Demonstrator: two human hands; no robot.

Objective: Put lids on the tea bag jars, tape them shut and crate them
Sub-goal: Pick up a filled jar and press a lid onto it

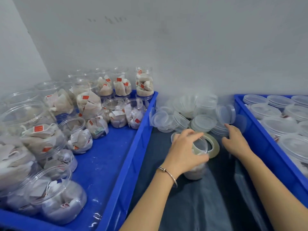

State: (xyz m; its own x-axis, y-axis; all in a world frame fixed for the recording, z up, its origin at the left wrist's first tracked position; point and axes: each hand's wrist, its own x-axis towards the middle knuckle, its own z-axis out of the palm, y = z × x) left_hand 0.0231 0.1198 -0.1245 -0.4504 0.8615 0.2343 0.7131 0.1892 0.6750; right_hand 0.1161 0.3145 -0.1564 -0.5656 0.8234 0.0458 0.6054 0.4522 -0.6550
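My left hand (185, 149) grips the open rim of a clear jar of tea bags (195, 170) that stands on the dark cloth between two blue crates. Just behind the jar lies a roll of clear tape (214, 145). My right hand (233, 139) reaches, fingers stretched, to the pile of clear lids (202, 121) against the wall and touches its near edge; it holds nothing. The left blue crate (143, 129) holds several open jars of tea bags (80, 135). The right blue crate (260, 135) holds several lidded jars (276, 125).
A white wall runs close behind the crates and the lid pile. More loose lids (162, 120) lie beside the left crate's wall. Dark cloth (208, 205) covers the strip between the crates, and the left crate has bare blue floor (106, 164) at its right side.
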